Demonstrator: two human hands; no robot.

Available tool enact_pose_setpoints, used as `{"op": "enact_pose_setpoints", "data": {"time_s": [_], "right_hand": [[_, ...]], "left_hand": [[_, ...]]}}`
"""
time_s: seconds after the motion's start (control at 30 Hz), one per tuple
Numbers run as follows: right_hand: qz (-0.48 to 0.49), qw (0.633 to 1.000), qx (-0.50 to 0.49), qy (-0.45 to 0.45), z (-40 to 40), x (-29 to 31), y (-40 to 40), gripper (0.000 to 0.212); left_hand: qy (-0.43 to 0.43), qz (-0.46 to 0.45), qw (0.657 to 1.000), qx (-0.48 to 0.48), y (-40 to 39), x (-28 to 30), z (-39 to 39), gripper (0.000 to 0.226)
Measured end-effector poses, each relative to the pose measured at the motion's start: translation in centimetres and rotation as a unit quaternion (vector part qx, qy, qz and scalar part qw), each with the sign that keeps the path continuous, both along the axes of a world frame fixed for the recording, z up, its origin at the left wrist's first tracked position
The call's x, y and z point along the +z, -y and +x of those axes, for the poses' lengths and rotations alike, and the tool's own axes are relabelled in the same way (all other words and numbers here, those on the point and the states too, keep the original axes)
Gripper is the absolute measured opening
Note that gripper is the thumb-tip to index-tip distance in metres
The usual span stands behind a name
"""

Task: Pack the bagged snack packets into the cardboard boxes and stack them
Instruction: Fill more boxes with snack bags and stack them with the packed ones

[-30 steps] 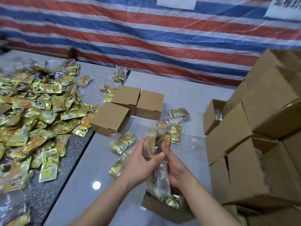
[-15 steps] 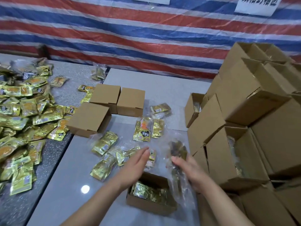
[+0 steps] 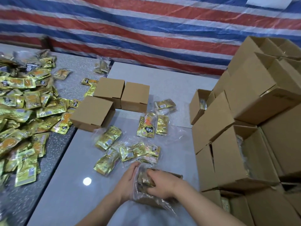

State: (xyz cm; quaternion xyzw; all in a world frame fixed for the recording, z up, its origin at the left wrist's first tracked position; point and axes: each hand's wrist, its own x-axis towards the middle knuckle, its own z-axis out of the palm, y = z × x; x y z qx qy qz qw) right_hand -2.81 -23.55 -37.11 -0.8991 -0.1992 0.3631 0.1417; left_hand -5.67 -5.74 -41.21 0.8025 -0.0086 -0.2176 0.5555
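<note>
A small open cardboard box [image 3: 176, 174] sits near the front of the grey table, mostly hidden under my hands. A clear bag of gold snack packets [image 3: 145, 181] lies in and over it, its plastic spilling toward me. My right hand [image 3: 160, 183] curls over the bag and grips it from the right. My left hand [image 3: 127, 180] lies flat against the bag's left side with straight fingers. Several more bagged gold packets [image 3: 132, 151] lie on the table just beyond the box. Three closed small boxes [image 3: 92, 111] stand further back.
A tall stack of cardboard boxes [image 3: 244, 144] fills the right side, some with open ends showing packets. A big heap of loose gold packets [image 3: 24, 115] covers the speckled table at left. A striped tarp [image 3: 146, 30] hangs behind.
Both hands have come down onto the box, pressing the bag of packets into it. A second ago they held that bag up in the air above the box.
</note>
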Motion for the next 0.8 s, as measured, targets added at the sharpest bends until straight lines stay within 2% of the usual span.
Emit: {"op": "enact_pose_setpoints", "data": {"time_s": [0.03,0.07,0.17,0.23,0.37,0.47,0.53,0.7,0.8], "right_hand": [[0.008,1.000,-0.005,0.008,0.0,-0.7,-0.2,0.038],[0.025,0.999,-0.018,0.009,-0.1,-1.1,-0.3,0.043],[0.052,0.998,-0.034,-0.003,-0.2,-2.0,-0.5,0.049],[0.011,1.000,-0.011,0.004,-0.1,-2.7,-0.8,0.048],[-0.080,0.994,0.058,0.049,0.7,-3.4,-2.3,0.048],[-0.213,0.968,0.124,0.055,-0.2,-4.9,-3.0,0.041],[-0.260,0.959,0.108,0.041,-1.2,-6.3,-3.2,0.040],[-0.231,0.971,0.055,-0.010,-0.5,-5.2,-4.0,0.045],[-0.159,0.986,0.004,-0.052,-0.5,-2.4,-2.7,0.042]], "left_hand": [[-0.008,-0.004,1.000,0.028,0.1,-0.1,0.0,0.034],[-0.018,-0.001,0.998,0.053,0.3,-0.2,0.0,0.030],[-0.027,0.009,0.997,0.078,0.4,-0.8,-0.1,0.031],[-0.010,0.027,0.997,0.075,0.5,-1.1,-0.2,0.021],[0.012,0.061,0.997,0.053,0.4,-1.4,0.3,0.020],[0.026,0.088,0.996,0.019,0.6,-1.3,0.2,0.018],[0.050,0.122,0.991,-0.006,0.8,-1.7,-0.3,0.018],[0.080,0.149,0.985,0.027,1.3,-2.4,-0.5,0.017],[0.072,0.150,0.986,0.016,1.4,-2.2,-0.1,0.019]]}}
